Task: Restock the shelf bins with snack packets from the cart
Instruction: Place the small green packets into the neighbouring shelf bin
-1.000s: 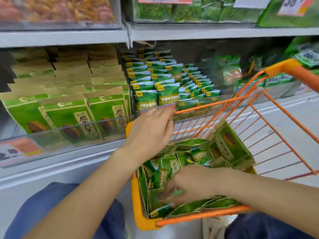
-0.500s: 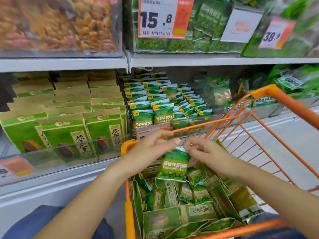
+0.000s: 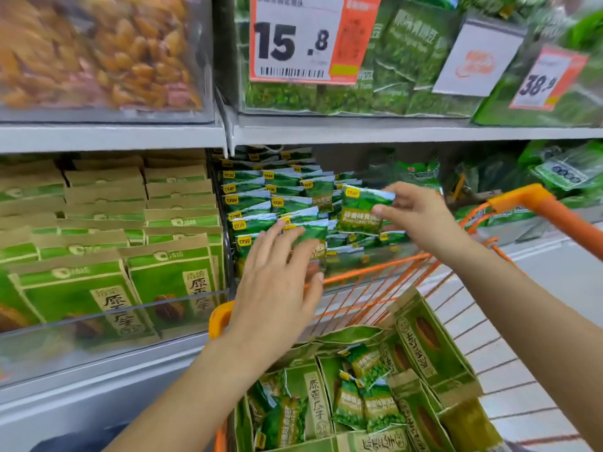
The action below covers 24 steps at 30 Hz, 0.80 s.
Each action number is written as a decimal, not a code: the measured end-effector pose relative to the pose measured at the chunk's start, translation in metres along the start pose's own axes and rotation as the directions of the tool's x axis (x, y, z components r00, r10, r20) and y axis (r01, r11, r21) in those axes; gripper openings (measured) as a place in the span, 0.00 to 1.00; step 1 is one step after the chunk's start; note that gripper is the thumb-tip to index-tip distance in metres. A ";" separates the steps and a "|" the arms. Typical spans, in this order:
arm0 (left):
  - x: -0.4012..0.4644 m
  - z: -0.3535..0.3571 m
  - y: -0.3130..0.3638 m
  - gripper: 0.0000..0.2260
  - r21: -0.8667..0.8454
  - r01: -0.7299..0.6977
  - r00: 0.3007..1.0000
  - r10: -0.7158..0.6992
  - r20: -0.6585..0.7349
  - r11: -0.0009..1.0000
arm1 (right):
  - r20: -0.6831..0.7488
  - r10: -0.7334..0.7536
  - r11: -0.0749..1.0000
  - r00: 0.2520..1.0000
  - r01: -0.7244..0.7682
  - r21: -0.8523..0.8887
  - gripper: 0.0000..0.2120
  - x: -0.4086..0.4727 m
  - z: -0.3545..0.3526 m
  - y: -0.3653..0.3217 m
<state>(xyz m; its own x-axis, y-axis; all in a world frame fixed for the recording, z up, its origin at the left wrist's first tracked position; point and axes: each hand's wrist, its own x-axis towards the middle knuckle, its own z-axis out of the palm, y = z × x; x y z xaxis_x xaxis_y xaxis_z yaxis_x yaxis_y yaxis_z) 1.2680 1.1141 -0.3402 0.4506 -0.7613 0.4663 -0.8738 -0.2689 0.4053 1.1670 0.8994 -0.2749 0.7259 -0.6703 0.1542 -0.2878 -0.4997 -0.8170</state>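
A green snack packet [image 3: 360, 210] is pinched in the right hand [image 3: 421, 216] above the packed shelf bin [image 3: 277, 203]; the left hand [image 3: 277, 282], fingers spread, seemingly touches front packets over the orange cart [image 3: 538, 207].

shelf [image 3: 391, 133] | clear bins [image 3: 182, 308] | green snack packets [image 3: 248, 203]

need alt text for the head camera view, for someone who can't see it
A person's right hand pinches a small green snack packet above a shelf bin of matching packets, while the open left hand reaches toward the bin's front. Below is an orange cart holding more green packets.
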 end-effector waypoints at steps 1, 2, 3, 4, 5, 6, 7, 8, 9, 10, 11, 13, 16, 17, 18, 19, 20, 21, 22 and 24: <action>0.001 0.002 -0.003 0.18 0.055 0.003 1.000 -0.003 0.000 0.998 | -0.026 0.022 0.999 0.999 -0.023 -0.039 0.09 0.016 0.005 0.007; 0.002 0.004 -0.005 0.17 0.102 0.003 1.000 -0.004 0.011 0.995 | -0.041 0.039 0.996 0.998 -0.042 -0.082 0.14 0.031 0.011 0.013; 0.002 0.005 -0.007 0.17 0.140 -0.004 1.000 0.002 0.015 0.990 | -0.038 0.048 0.991 0.998 -0.053 -0.123 0.18 0.045 0.018 0.019; 0.002 0.006 -0.007 0.17 0.156 -0.012 1.000 0.009 0.016 0.988 | -0.023 0.060 0.988 0.998 -0.063 -0.138 0.20 0.057 0.025 0.021; 0.002 0.008 -0.007 0.17 0.152 -0.015 1.000 0.012 0.020 0.988 | -0.002 0.083 0.988 0.997 -0.082 -0.132 0.22 0.066 0.032 0.022; 0.003 0.009 -0.006 0.16 0.135 -0.014 1.000 0.011 0.019 0.991 | 0.025 0.107 0.988 0.994 -0.103 -0.116 0.23 0.074 0.040 0.024; 0.004 0.009 -0.004 0.16 0.116 -0.006 1.000 0.004 0.019 0.993 | 0.036 0.124 0.987 0.992 -0.120 -0.105 0.24 0.079 0.048 0.026; 0.004 0.010 -0.004 0.16 0.102 0.001 1.000 -0.003 0.020 0.995 | 0.026 0.132 0.986 0.991 -0.129 -0.102 0.24 0.082 0.055 0.026; 0.005 0.011 -0.003 0.16 0.092 0.004 1.000 -0.006 0.018 0.996 | 0.006 0.132 0.986 0.991 -0.131 -0.105 0.24 0.084 0.061 0.025; 0.006 0.011 -0.003 0.16 0.078 0.006 1.000 -0.007 0.014 0.997 | -0.016 0.119 0.985 0.993 -0.120 -0.121 0.24 0.085 0.065 0.026; 0.006 0.011 -0.004 0.15 0.056 0.011 1.000 -0.011 0.015 0.998 | -0.041 0.106 0.981 0.993 -0.112 -0.161 0.24 0.084 0.067 0.025; 0.007 0.010 -0.004 0.15 0.016 0.014 1.000 -0.014 0.013 1.000 | -0.092 0.081 0.959 0.992 -0.102 -0.264 0.26 0.076 0.063 0.022; 0.008 0.005 -0.004 0.14 -0.027 -0.025 0.999 0.024 -0.023 0.999 | -0.225 -0.127 0.973 0.966 0.078 -0.215 0.18 0.038 0.048 0.010; 0.009 0.002 -0.003 0.13 -0.068 -0.033 0.999 0.031 -0.031 0.997 | -0.260 -0.224 0.967 0.939 0.182 -0.176 0.11 0.018 0.043 0.006; 0.010 -0.004 -0.002 0.12 -0.141 -0.019 1.000 0.017 -0.017 0.990 | -0.261 -0.301 0.952 0.917 0.270 -0.147 0.06 -0.003 0.041 0.004; 0.010 -0.010 -0.001 0.11 -0.237 0.023 1.000 -0.018 0.020 0.971 | -0.233 -0.358 0.933 0.904 0.336 -0.132 0.08 -0.025 0.040 0.003; 0.009 -0.015 -0.002 0.09 -0.328 0.075 0.996 -0.053 0.076 0.942 | -0.165 -0.413 0.909 0.896 0.395 -0.133 0.12 -0.045 0.042 0.006; 0.008 -0.020 -0.004 0.07 -0.377 0.121 0.987 -0.073 0.140 0.918 | -0.057 -0.449 0.887 0.892 0.437 -0.153 0.14 -0.062 0.046 0.009; 0.008 -0.024 -0.005 0.07 -0.372 0.142 0.977 -0.069 0.203 0.917 | 0.083 -0.435 0.873 0.897 0.442 -0.205 0.15 -0.075 0.054 0.012; 0.003 -0.029 -0.009 0.06 -0.326 0.136 0.954 -0.036 0.296 0.936 | 0.409 -0.203 0.834 0.890 0.375 -0.404 0.16 -0.093 0.079 0.022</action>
<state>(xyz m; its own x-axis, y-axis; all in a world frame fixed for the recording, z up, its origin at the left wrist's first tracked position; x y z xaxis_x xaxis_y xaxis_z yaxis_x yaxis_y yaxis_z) 1.2825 1.1308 -0.3196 0.4068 -0.8919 0.1975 -0.6965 -0.1630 0.6988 1.1426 0.9943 -0.3507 0.9596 -0.2709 0.0758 -0.2197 -0.8900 -0.3994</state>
